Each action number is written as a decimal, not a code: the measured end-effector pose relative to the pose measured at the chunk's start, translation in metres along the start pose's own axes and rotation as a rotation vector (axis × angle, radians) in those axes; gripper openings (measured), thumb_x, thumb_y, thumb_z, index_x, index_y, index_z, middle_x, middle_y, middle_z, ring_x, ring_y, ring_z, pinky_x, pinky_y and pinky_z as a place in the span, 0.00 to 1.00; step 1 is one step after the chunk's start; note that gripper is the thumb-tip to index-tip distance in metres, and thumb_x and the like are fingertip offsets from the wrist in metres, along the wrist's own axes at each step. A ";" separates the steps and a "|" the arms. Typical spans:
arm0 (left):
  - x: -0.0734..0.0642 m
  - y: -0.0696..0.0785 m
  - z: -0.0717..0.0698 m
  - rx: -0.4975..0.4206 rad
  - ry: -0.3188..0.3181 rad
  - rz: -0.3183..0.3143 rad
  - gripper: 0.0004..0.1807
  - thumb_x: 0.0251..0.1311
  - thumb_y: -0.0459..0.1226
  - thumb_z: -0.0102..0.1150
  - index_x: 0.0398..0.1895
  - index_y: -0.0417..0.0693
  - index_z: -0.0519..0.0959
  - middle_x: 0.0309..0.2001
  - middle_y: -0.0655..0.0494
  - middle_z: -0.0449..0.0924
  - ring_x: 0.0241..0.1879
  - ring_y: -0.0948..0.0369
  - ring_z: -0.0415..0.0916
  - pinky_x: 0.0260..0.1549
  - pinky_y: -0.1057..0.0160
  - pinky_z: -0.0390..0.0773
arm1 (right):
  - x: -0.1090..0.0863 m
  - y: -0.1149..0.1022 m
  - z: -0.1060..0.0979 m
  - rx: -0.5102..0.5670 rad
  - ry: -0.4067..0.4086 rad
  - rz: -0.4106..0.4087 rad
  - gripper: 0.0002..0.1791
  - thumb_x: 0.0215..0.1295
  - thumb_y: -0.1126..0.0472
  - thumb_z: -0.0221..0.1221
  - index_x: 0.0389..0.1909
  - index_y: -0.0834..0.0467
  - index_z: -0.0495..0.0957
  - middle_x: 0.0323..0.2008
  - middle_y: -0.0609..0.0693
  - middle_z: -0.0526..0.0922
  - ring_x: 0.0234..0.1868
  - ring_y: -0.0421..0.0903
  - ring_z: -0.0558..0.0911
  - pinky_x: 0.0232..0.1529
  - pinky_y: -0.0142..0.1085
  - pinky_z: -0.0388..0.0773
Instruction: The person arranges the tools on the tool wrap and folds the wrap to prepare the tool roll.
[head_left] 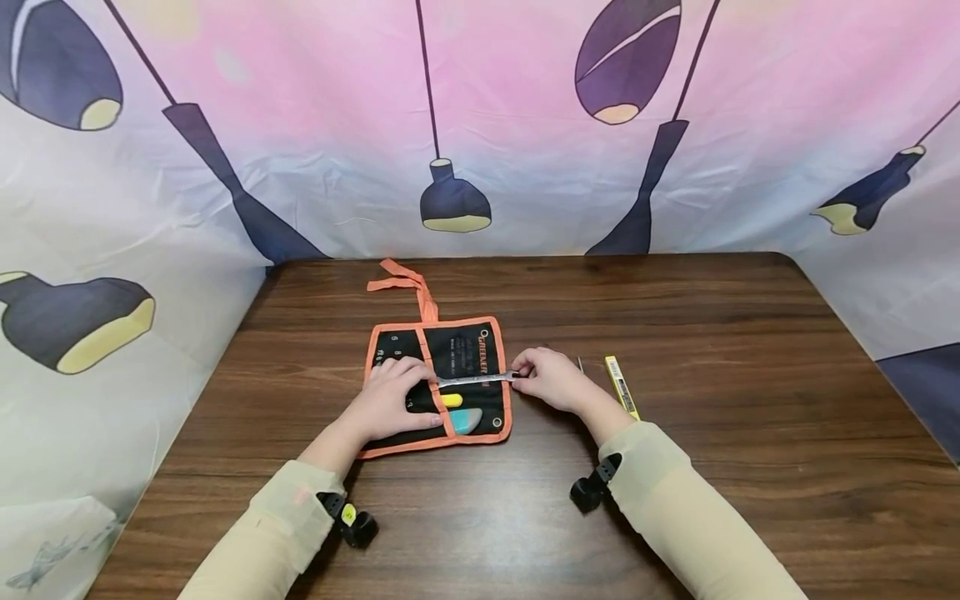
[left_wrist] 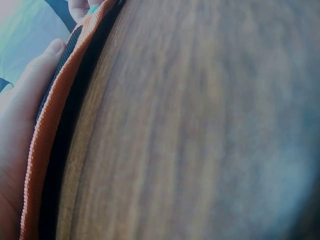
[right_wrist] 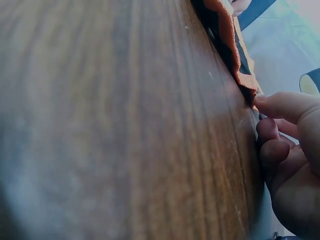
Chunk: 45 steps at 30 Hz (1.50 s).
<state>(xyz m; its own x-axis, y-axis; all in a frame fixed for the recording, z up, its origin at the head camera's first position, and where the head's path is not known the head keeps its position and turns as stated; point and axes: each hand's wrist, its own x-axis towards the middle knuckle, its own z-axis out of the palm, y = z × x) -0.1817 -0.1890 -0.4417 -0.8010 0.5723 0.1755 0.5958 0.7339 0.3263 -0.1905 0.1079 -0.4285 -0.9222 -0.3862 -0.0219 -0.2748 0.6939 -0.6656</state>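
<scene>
A black tool pouch (head_left: 491, 408) with orange edging lies unrolled on the table. Across its right part runs a silver wrench (head_left: 474, 381), its left end at the orange-edged pocket opening. My right hand (head_left: 551, 379) pinches the wrench's right end between thumb and fingers, just past the pouch's edge. My left hand (head_left: 393, 400) rests spread on the pocket side, index fingertip near the wrench and thumb lower down. From the pockets stick out a yellow handle (head_left: 452, 401) and a teal-and-grey rounded piece (head_left: 465, 421). In the left wrist view, the thumb (left_wrist: 42, 70) lies along the pouch.
A yellow, slim marked object (head_left: 622, 387) lies right of the right hand, partly behind the forearm. Beside it a thin dark tip (head_left: 580, 364) shows. Orange ties (head_left: 423, 296) stretch from the pouch toward the back edge of the wooden table (head_left: 712, 333). A printed cloth (head_left: 525, 167) hangs behind.
</scene>
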 end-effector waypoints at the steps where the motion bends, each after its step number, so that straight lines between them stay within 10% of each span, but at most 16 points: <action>1: 0.000 0.000 0.000 0.000 -0.001 -0.001 0.32 0.45 0.67 0.59 0.48 0.59 0.76 0.52 0.59 0.70 0.50 0.55 0.63 0.50 0.47 0.60 | 0.000 0.000 0.000 -0.001 -0.003 0.005 0.11 0.58 0.59 0.62 0.40 0.59 0.79 0.33 0.47 0.76 0.35 0.42 0.75 0.39 0.38 0.72; 45: 0.000 0.002 0.000 0.018 -0.010 -0.026 0.34 0.44 0.70 0.56 0.48 0.60 0.76 0.52 0.59 0.71 0.50 0.55 0.63 0.50 0.46 0.60 | 0.005 -0.006 0.007 -0.015 0.032 0.046 0.06 0.62 0.58 0.60 0.35 0.56 0.80 0.27 0.44 0.76 0.27 0.41 0.73 0.32 0.35 0.70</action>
<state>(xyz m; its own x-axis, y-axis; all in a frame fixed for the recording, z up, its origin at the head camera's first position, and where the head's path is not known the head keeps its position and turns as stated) -0.1808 -0.1870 -0.4414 -0.8155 0.5567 0.1582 0.5761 0.7546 0.3142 -0.1910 0.0975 -0.4295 -0.9423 -0.3337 -0.0280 -0.2355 0.7199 -0.6529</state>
